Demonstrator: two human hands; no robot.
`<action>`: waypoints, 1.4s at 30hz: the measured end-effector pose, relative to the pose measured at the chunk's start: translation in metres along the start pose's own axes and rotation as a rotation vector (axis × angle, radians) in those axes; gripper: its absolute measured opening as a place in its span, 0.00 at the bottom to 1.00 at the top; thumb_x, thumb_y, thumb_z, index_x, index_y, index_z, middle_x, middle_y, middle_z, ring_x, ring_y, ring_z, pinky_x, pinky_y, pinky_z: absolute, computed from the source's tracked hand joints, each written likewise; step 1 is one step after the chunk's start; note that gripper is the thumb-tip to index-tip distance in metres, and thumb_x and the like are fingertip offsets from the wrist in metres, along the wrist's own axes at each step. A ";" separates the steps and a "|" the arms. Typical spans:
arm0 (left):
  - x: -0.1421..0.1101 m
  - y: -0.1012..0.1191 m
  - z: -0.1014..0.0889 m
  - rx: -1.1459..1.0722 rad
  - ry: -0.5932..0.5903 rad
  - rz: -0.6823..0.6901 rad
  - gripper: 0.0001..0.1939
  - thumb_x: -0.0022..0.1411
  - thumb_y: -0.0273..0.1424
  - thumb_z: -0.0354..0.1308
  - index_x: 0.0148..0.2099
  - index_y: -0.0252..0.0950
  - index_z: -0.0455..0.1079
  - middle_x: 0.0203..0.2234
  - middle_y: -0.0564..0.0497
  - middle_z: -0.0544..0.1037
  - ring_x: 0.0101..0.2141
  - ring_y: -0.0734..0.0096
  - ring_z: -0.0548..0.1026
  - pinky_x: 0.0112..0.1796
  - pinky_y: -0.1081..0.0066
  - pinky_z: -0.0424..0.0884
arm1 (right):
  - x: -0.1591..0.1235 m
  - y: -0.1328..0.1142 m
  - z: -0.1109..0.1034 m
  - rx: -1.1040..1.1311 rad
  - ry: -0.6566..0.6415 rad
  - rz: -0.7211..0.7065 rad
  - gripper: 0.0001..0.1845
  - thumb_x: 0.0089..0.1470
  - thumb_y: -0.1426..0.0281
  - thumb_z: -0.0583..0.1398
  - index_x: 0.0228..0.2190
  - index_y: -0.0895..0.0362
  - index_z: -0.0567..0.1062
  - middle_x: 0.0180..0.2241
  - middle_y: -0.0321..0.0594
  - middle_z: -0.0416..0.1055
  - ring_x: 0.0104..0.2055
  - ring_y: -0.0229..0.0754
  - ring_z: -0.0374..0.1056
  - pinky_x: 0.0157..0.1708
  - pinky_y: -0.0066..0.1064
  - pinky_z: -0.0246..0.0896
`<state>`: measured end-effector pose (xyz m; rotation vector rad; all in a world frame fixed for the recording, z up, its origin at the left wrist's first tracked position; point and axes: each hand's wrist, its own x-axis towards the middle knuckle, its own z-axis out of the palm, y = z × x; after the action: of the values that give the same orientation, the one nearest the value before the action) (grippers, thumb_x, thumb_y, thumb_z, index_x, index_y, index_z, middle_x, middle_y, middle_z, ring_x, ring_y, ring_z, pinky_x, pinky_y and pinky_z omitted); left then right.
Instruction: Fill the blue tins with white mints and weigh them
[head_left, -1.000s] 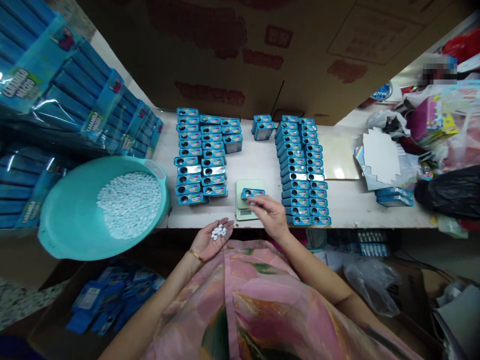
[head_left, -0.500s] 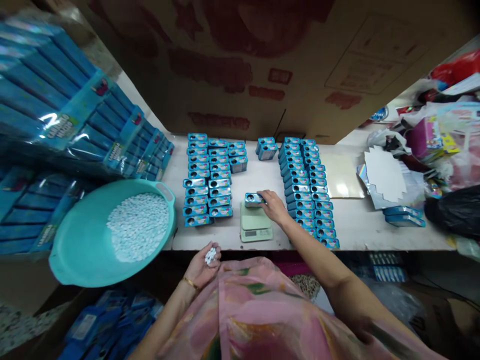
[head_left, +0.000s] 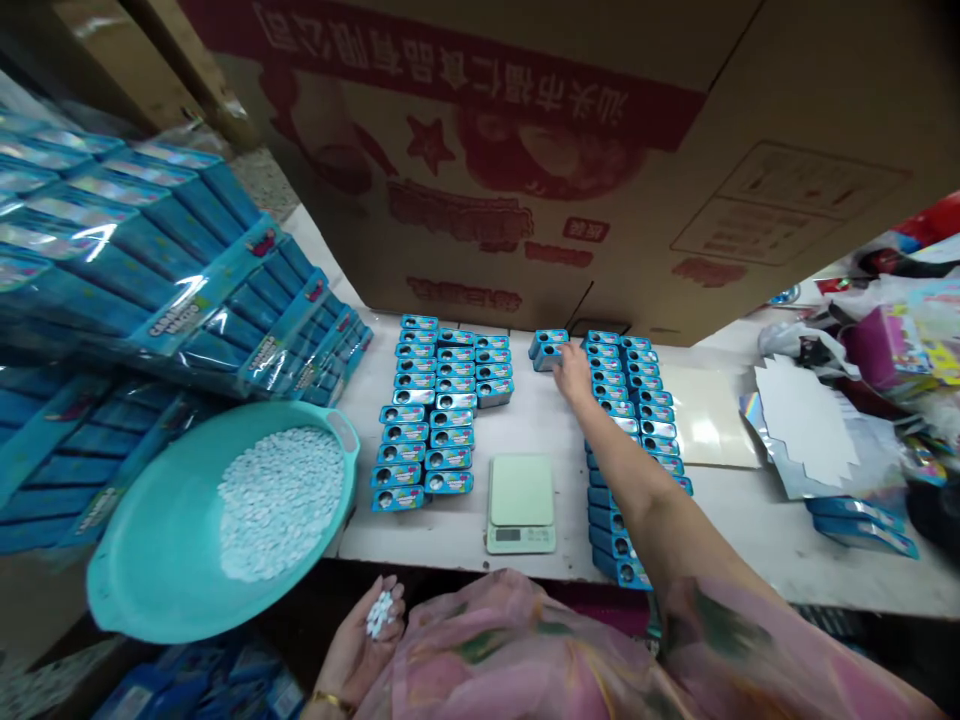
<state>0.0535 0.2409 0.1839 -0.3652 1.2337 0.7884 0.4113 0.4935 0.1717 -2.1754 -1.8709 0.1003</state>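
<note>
My left hand (head_left: 367, 632) is cupped palm up near the table's front edge, its curled fingers around small white candies (head_left: 379, 613). At the back middle of the table stand a couple of small blue boxes (head_left: 547, 352), each with a dark round spot on top. My right hand (head_left: 573, 374) is at the right end of the nearer one, fingers closed on it; the fingertips are partly hidden. Between my arms lies a pale green kitchen scale (head_left: 521, 492) with nothing on its plate. A teal basin (head_left: 161, 560) at left holds a heap of white candies (head_left: 277, 500).
Rows of blue boxes stand left (head_left: 430, 438) and right (head_left: 616, 408) of the scale. A large cardboard carton (head_left: 480, 200) closes off the back. Wrapped blue packs (head_left: 195, 270) are stacked at left. White card (head_left: 806, 420) and plastic bags lie at right.
The blue box is off the scale, and my right hand has moved back to the rear boxes. My left hand still holds the candies. The camera view has shifted.
</note>
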 end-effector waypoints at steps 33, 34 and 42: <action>0.002 -0.015 0.050 0.092 -0.293 -0.139 0.11 0.58 0.22 0.44 0.37 0.27 0.67 0.31 0.41 0.75 0.34 0.67 0.74 0.34 0.69 0.72 | -0.257 -0.077 -0.040 0.074 -0.156 -0.445 0.12 0.54 0.71 0.49 0.39 0.60 0.68 0.40 0.49 0.64 0.38 0.43 0.59 0.37 0.35 0.57; 0.003 -0.016 0.049 0.090 -0.320 -0.152 0.12 0.59 0.23 0.44 0.40 0.27 0.67 0.31 0.42 0.75 0.33 0.67 0.74 0.34 0.69 0.72 | -0.263 -0.092 -0.040 0.132 -0.189 -0.497 0.13 0.54 0.69 0.50 0.40 0.59 0.68 0.40 0.49 0.64 0.38 0.43 0.59 0.37 0.35 0.57; -0.004 -0.026 0.039 0.071 -0.299 -0.174 0.18 0.62 0.29 0.39 0.50 0.28 0.61 0.32 0.44 0.75 0.33 0.70 0.74 0.36 0.70 0.71 | -0.276 -0.161 -0.028 0.085 -0.528 -0.784 0.12 0.53 0.74 0.49 0.40 0.61 0.65 0.38 0.46 0.64 0.40 0.42 0.60 0.33 0.30 0.61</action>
<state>0.0984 0.2468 0.1964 -0.2808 0.9331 0.6220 0.2177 0.2394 0.2049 -1.2871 -2.7984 0.6195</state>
